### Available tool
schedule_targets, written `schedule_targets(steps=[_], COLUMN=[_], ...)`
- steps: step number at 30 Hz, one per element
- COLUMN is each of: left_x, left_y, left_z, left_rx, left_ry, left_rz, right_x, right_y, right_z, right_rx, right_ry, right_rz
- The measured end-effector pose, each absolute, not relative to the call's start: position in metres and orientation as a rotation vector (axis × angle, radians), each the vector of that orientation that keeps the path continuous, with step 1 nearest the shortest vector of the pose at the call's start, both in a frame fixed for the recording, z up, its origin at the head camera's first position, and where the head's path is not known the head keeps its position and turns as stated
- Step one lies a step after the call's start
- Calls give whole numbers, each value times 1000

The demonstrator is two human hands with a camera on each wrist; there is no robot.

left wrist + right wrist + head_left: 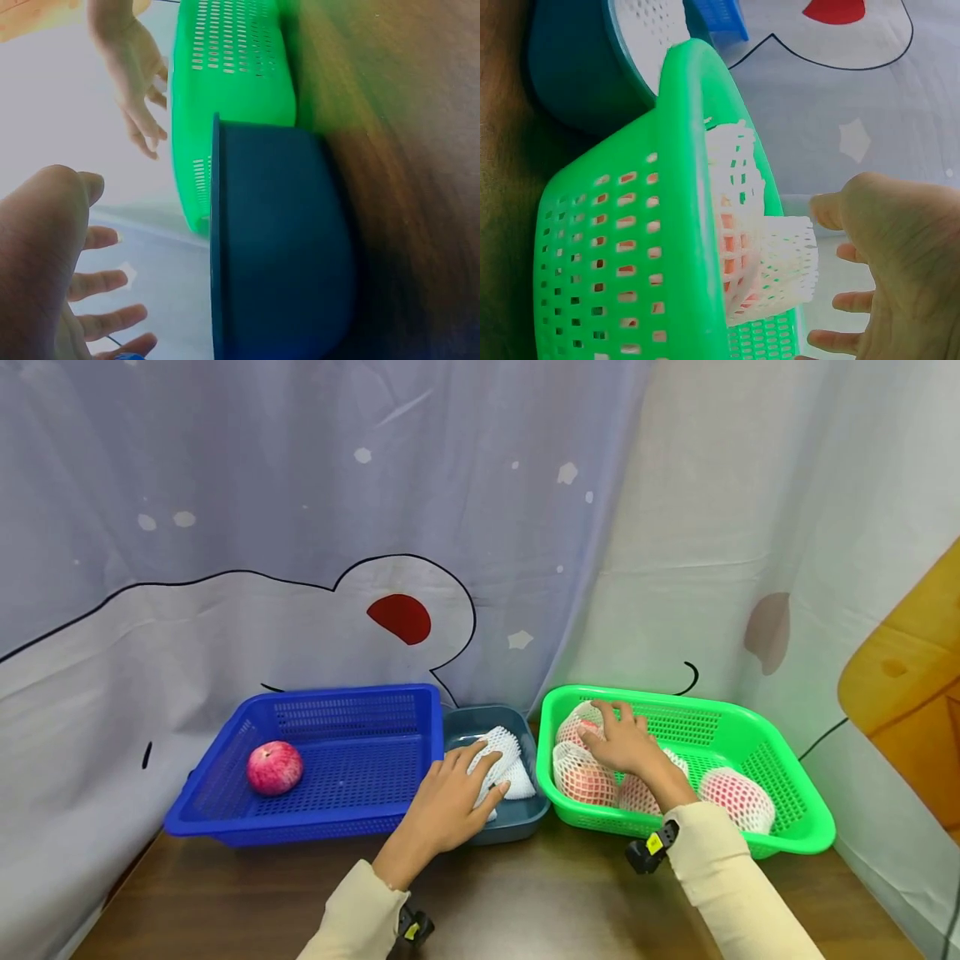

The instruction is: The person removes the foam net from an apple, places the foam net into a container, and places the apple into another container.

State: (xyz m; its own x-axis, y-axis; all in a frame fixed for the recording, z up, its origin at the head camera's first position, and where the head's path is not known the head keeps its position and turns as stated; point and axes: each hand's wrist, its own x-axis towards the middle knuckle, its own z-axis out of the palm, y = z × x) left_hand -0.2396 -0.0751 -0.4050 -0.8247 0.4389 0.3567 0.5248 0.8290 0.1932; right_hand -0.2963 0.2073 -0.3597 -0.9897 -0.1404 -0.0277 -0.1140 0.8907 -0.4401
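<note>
In the head view my left hand [452, 802] hovers over a small dark teal bin [517, 828] holding white foam fruit nets [504, 752]. The left wrist view shows its fingers spread and above the bin's rim, with nothing in them. My right hand [627, 745] is over the left part of a green basket [795, 839], close above fruit in white foam nets [585, 777]. In the right wrist view its fingers are apart and relaxed, beside an upright foam net [791, 259] whose open end points up from the basket.
A blue basket [360, 768] at the left contains one red mottled round fruit [275, 767]. Another netted fruit [738, 799] lies in the right part of the green basket. All containers stand on a brown wooden table [525, 893], with a printed curtain [300, 510] behind.
</note>
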Motion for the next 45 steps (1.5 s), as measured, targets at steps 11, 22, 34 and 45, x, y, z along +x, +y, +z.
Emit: schedule_targets(steps=[11,22,34,45], left_x=[-227,-216,-208,-202], left_y=[-77,-74,-73,-71], left_z=[-414,-419,-419,-423], left_rx=[-731,-761,-807,-838], left_ry=[-2615,-2560,-2554,-2645], left_rz=[-466,-455,-417,-438], right_x=[-305,-322,-335,-342], right_y=[210,210,214,215], right_z=[-359,-361,-359,-354], right_rx=[-212,-205,-261,-305], right_ry=[2922,2840,2783,2645], right_rz=[-730,-767,-764,-663])
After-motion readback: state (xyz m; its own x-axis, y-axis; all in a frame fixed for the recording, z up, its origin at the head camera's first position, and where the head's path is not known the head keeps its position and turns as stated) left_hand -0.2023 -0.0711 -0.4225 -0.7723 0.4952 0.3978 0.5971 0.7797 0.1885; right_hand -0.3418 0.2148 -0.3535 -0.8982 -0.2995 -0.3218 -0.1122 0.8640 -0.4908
